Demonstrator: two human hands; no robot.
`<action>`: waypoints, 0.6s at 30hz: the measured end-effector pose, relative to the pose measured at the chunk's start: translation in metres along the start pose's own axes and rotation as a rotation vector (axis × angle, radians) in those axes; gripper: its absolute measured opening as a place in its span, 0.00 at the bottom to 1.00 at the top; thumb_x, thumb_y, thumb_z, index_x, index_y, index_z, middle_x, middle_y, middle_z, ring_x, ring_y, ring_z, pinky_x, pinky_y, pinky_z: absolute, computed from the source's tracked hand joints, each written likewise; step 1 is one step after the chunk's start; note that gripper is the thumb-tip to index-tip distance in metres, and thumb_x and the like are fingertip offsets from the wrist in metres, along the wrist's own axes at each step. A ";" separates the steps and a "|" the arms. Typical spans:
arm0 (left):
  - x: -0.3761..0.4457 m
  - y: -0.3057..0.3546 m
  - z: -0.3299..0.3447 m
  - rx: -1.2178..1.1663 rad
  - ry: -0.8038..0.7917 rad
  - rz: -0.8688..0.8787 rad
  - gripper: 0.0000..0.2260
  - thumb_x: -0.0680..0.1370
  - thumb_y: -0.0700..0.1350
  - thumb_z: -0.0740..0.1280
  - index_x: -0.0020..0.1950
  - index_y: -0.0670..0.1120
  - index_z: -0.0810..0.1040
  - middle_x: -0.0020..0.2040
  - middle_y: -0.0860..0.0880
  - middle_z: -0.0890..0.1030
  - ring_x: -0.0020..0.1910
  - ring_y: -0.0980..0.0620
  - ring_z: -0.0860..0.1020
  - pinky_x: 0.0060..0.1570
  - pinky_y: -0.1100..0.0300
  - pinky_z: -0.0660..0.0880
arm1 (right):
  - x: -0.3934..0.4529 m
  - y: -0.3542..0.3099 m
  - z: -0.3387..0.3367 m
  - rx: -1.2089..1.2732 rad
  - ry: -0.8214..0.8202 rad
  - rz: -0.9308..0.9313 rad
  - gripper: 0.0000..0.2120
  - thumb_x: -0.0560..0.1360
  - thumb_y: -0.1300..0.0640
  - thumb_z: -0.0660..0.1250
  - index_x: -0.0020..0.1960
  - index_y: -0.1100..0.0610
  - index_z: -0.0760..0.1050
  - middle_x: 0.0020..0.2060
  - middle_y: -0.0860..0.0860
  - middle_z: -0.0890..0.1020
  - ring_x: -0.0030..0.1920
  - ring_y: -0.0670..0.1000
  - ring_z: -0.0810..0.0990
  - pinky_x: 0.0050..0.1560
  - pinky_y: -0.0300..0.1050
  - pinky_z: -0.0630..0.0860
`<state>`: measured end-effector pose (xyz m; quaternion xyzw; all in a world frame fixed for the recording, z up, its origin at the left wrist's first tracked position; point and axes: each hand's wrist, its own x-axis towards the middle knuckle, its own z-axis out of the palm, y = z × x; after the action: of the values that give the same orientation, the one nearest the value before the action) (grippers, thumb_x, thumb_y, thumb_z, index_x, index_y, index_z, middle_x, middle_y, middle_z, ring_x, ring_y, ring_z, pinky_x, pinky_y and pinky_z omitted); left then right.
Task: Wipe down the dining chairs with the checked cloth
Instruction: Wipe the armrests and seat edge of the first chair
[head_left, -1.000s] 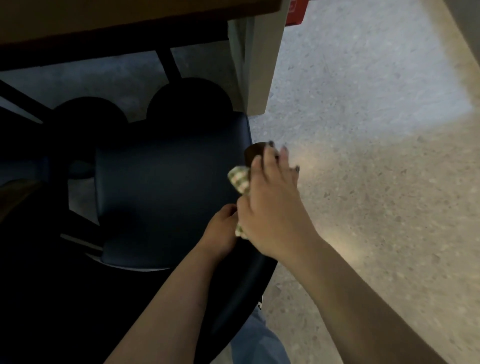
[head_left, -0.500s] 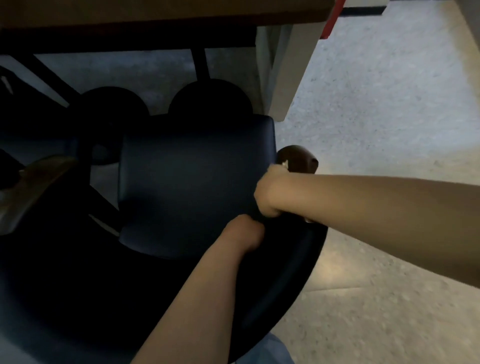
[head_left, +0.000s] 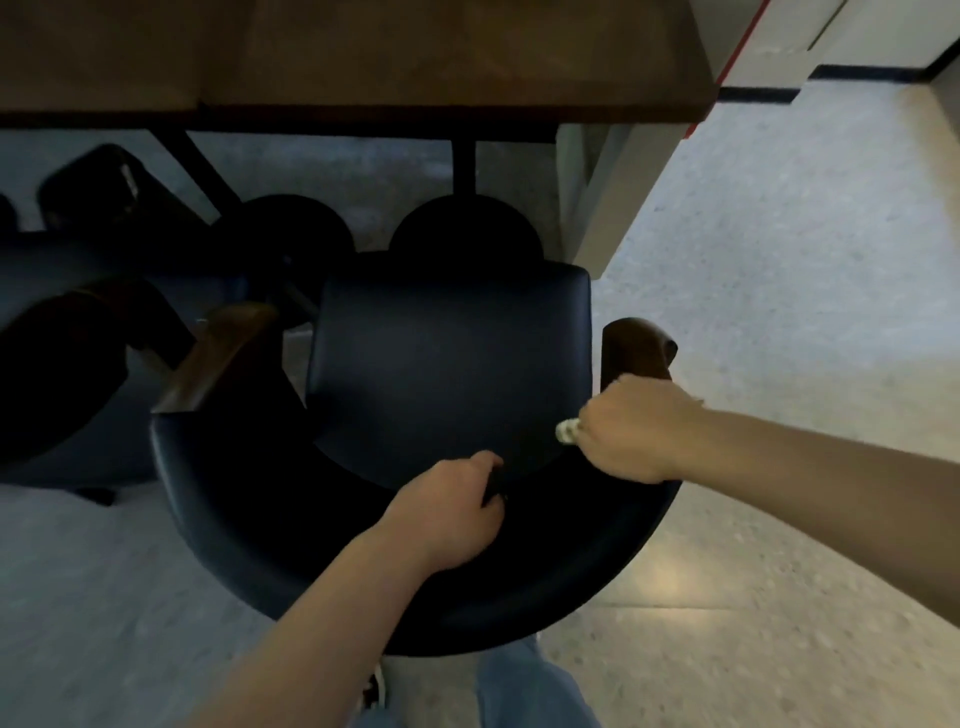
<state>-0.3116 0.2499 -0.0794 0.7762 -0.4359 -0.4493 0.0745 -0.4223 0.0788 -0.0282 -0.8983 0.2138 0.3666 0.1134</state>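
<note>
1. Checked cloth (head_left: 568, 431), pale, mostly hidden: only a small bunched end pokes out of my right hand (head_left: 631, 428), which is fisted round it. It sits at the right rear corner of the seat, where seat meets the curved back.
2. Left hand (head_left: 451, 512) is curled over the top edge of the chair back (head_left: 519, 587), fingers hooked to the inside. Looks like a steadying grip; it has no cloth.
3. Chair: dark navy padded seat (head_left: 447, 364), wooden arms. Right arm (head_left: 636, 345) is just beyond my right fist; left arm (head_left: 218, 353) is well apart from both hands.
4. Step in hand, as I judge it: wiping the inner right corner of this chair, near the base of the right arm.
5. Next move probably calls for sweeping the cloth along the inside of the back or across the seat, keeping the left-hand brace so the chair doesn't swivel or slide.
6. Beyond: another dark chair (head_left: 78, 364) at left, wooden table (head_left: 363, 62) above, speckled floor (head_left: 805, 260).
</note>
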 end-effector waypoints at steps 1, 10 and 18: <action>-0.004 -0.008 -0.001 -0.007 0.001 0.012 0.18 0.78 0.47 0.63 0.69 0.52 0.71 0.59 0.50 0.80 0.57 0.51 0.78 0.59 0.55 0.75 | -0.008 -0.004 -0.002 0.120 -0.004 0.027 0.19 0.81 0.50 0.48 0.41 0.56 0.71 0.44 0.54 0.78 0.43 0.54 0.75 0.52 0.53 0.75; -0.006 -0.013 -0.010 -0.279 0.426 0.070 0.16 0.77 0.43 0.62 0.65 0.50 0.74 0.56 0.53 0.81 0.54 0.53 0.79 0.57 0.54 0.77 | -0.039 -0.111 0.038 0.516 0.514 0.479 0.20 0.81 0.48 0.47 0.51 0.55 0.76 0.43 0.53 0.80 0.44 0.56 0.79 0.45 0.49 0.74; -0.064 -0.066 -0.044 -0.508 0.535 0.189 0.11 0.76 0.39 0.65 0.56 0.50 0.78 0.49 0.56 0.82 0.47 0.60 0.79 0.49 0.64 0.75 | -0.015 -0.189 0.035 0.638 0.513 0.581 0.27 0.81 0.44 0.44 0.56 0.56 0.77 0.50 0.55 0.81 0.45 0.57 0.76 0.43 0.48 0.64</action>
<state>-0.2519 0.3250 -0.0467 0.7793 -0.3456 -0.3156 0.4168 -0.3651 0.2626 -0.0330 -0.7836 0.5775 0.0666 0.2193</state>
